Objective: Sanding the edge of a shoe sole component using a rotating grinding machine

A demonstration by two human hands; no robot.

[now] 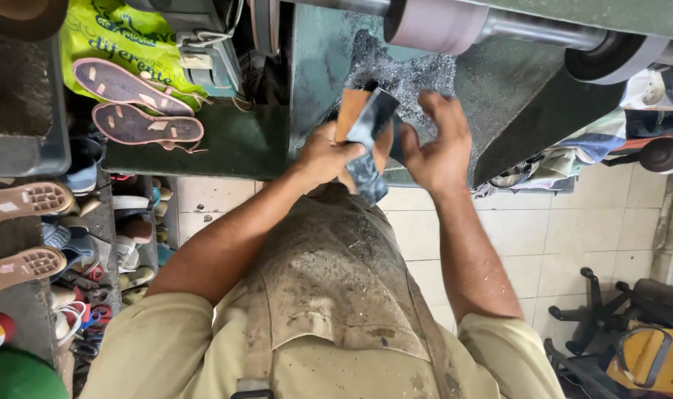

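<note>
Pale floor tiles (543,229) and a green grinding machine (499,96) dusted with grey filings frame your work. Your left hand (325,155) pinches a shoe piece (366,129) (tan leather backed by a glossy dark sheet, flat and bent) just below the pinkish sanding drum (436,26). Your right hand (440,144) is half open, fingers spread, touching its far edge. Two pink-rimmed soles (133,103) lie well apart at left.

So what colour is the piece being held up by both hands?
The held piece is tan-orange on one face and dark grey-black on the other, seen in the head view.
</note>
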